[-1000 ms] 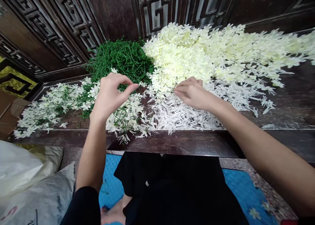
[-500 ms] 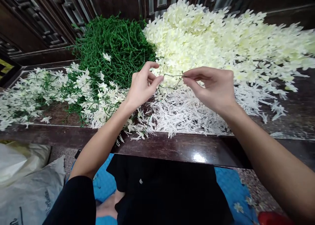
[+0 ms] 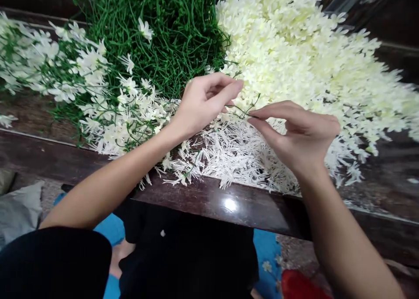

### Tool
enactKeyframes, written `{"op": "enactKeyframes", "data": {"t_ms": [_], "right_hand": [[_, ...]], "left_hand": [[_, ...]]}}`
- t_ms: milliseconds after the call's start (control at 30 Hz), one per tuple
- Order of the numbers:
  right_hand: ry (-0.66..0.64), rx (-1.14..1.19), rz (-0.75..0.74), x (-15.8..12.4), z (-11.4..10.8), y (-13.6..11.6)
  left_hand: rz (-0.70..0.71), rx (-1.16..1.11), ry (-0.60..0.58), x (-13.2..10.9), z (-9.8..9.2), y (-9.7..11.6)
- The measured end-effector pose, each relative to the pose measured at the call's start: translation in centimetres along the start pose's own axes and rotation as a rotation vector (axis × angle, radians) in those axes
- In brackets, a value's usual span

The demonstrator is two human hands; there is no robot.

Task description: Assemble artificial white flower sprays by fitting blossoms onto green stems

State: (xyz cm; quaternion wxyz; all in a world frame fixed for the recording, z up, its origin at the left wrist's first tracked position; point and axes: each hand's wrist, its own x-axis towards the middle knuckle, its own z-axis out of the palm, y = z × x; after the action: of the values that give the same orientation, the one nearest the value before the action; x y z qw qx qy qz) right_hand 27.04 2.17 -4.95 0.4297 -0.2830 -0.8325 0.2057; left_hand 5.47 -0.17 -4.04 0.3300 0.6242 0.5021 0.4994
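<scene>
A thin green artificial stem (image 3: 241, 114) with small branches is stretched between my two hands over the flower parts. Thumb and forefinger of my right hand (image 3: 299, 135) pinch one end of it. My left hand (image 3: 207, 99) is closed, its thumb and forefinger together, with the stem running in under its fingers; the exact grip there is hidden. Below the hands lies a heap of white stamen pieces (image 3: 235, 155). Beyond my right hand rises a large pile of cream-white petals (image 3: 288, 59). A mound of green stems (image 3: 163, 37) stands behind my left hand.
White flowers on green stems (image 3: 121, 120) spread along the left of the dark wooden bench (image 3: 196, 194). Its front edge runs close before my lap. A grey sack (image 3: 22, 207) is on the floor at left, a blue mat (image 3: 266, 255) beneath me, and a red object (image 3: 299, 286) at lower right.
The view has shifted closer and turned. My left thumb and forefinger have come together, and the stem's branched end now shows by my right fingertips. Both hands stay over the stamen heap.
</scene>
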Motion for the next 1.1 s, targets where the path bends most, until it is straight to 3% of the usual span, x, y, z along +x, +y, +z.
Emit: {"op": "enactKeyframes", "data": {"t_ms": [100,333,467,600,700,900,1000,1100], "right_hand": [[0.024,0.058,-0.167,0.0,0.4,0.3],[-0.07,-0.056,-0.126,0.0,0.3,0.9],[-0.195,-0.203,-0.218,0.0,0.4,1.3],[-0.359,-0.302,-0.184,-0.5,1.0,0.8],[-0.399,-0.36,-0.165,-0.7,1.3,0.5],[-0.237,-0.314,-0.207,-0.4,0.8,0.9],[-0.312,-0.303,-0.187,-0.4,0.6,0.6],[-0.467,-0.351,-0.127,-0.7,0.8,0.1]], "left_hand": [[-0.101,-0.097,0.044,0.0,-0.1,0.5],[-0.233,-0.256,0.109,-0.3,-0.2,1.1],[-0.253,-0.212,0.135,0.0,-0.2,0.8],[-0.28,-0.171,0.131,0.1,-0.1,0.9],[-0.273,-0.135,0.115,0.0,-0.1,1.1],[-0.16,-0.063,0.02,-0.2,-0.2,0.3],[-0.127,-0.034,-0.009,-0.3,-0.2,-0.3],[-0.129,-0.003,-0.023,-0.2,-0.2,-0.5]]}}
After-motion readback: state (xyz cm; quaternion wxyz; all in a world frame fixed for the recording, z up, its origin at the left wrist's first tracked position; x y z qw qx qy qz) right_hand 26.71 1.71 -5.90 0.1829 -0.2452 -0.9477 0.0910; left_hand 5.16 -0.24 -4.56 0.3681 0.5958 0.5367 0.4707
